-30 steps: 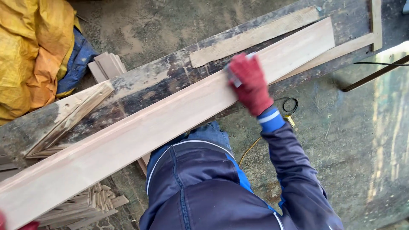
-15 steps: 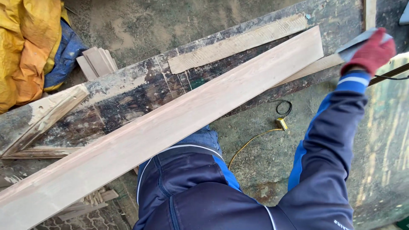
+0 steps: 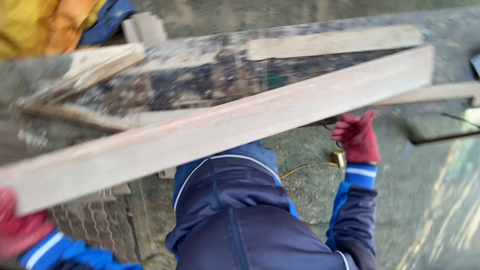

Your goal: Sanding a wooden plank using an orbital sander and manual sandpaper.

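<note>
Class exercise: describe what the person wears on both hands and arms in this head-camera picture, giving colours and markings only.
Both hands wear red knitted gloves: the left hand at the lower left corner, the right hand near the middle right. Each sleeve is dark navy with a bright blue cuff crossed by a white stripe. The picture is motion-blurred, so finer glove texture cannot be made out.

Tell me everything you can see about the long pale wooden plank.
The long pale wooden plank is a flat board of light, bare wood with faint grain, blurred here. It runs slantwise, its right end higher in the picture, over a dark stained workbench. The left hand, in a red glove, is at its near left end; the right hand reaches just under its lower edge, contact unclear.
</note>
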